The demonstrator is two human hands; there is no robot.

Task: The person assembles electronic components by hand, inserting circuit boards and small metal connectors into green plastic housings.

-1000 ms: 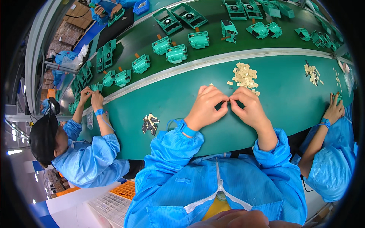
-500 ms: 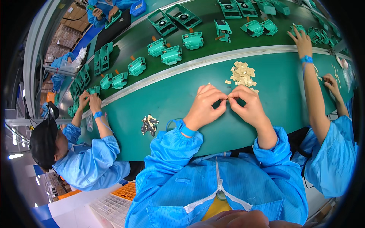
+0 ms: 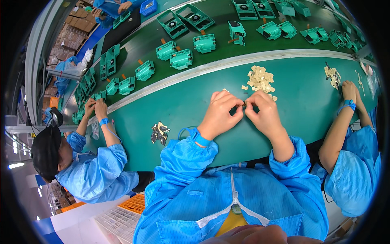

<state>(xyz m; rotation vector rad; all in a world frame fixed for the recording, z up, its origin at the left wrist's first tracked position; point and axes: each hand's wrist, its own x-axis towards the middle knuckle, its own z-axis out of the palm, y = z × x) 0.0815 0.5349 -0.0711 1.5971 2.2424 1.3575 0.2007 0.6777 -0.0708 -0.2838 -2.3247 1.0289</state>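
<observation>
Over the green worktop [image 3: 195,110], my left hand [image 3: 221,115] and my right hand [image 3: 265,115] meet fingertip to fingertip, both in a pinch. Something small and dark shows between the fingertips, mostly hidden and too small to name. Just beyond my right hand lies a pile of small cream-coloured flat pieces [image 3: 260,78]. A little pale edge peeks out behind the fingers of my left hand. To the left of my left forearm sits a small heap of black parts [image 3: 159,133], some with pale bits on them.
A conveyor belt [image 3: 227,53] beyond a metal rail [image 3: 203,70] carries several green plastic housings [image 3: 181,59]. One co-worker [image 3: 89,171] works at my left, another [image 3: 349,162] at my right beside more small parts [image 3: 333,76]. A blue bin [image 3: 148,8] stands across the belt.
The right co-worker's arm has drawn back from the belt to the worktop, uncovering green housings and small parts. My fingertips have shifted slightly; both hands stay pinched together.
</observation>
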